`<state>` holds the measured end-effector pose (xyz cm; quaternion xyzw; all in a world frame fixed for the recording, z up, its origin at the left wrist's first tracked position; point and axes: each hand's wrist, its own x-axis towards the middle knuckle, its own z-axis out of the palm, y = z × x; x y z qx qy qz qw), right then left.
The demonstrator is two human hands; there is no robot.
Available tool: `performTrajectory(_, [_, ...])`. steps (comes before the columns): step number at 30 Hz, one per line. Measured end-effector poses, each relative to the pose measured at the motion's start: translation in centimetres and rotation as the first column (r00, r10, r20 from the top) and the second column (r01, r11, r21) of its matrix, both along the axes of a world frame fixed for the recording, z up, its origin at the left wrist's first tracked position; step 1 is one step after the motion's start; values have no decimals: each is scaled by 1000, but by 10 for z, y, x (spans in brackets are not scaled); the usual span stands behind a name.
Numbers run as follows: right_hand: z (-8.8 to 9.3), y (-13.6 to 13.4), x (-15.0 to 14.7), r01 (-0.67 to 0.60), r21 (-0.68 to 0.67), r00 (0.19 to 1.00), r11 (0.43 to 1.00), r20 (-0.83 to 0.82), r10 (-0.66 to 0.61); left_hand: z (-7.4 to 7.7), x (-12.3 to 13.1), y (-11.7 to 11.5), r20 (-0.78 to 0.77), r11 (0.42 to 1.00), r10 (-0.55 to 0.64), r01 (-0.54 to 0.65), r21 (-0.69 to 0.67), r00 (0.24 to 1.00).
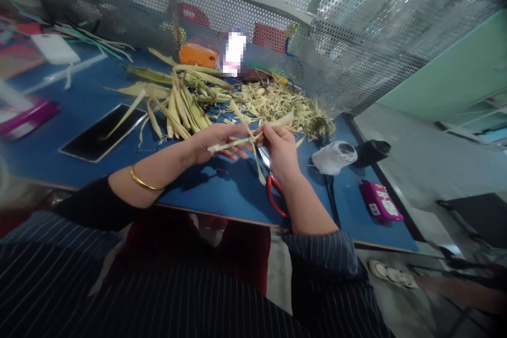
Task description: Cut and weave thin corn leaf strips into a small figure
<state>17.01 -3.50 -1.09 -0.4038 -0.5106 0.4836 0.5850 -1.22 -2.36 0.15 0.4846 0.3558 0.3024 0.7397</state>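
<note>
My right hand (280, 150) pinches pale dried corn husk strips (233, 144) between thumb and fingers above the table. The strips cross at a small knot-like point just left of the fingertips. One end hangs down and another points left. My left hand (217, 141) is beside them, fingers stretched and apart, with a strip running across in front of it; whether it presses on the strip is hard to see. Red-handled scissors (273, 198) lie beneath my right hand, partly hidden by it. Behind both hands rests a bundle of long corn husks (190, 100).
Shredded husk pieces (273, 100) form a heap at the back, before a perforated metal screen (245, 0). A dark phone (103, 133) lies left. White thread (334, 157), a black spool (372, 153) and a purple packet (381, 202) stand right on the blue table (222, 190).
</note>
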Motion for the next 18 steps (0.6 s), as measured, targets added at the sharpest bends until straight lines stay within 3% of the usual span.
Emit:
performTrajectory(4, [-7, 0, -2, -48, 34, 995, 998, 85, 45, -4, 6, -9, -83, 981, 17, -1, 193, 996])
performTrajectory(12, [-8, 0, -5, 26, 20, 993, 999, 111, -28, -12, 10, -7, -67, 990, 78, -70, 123, 995])
performTrajectory(18, [-11, 2, -6, 132, 51, 984, 990, 117, -137, -8, 12, -10, -117, 965, 176, -148, 217, 977])
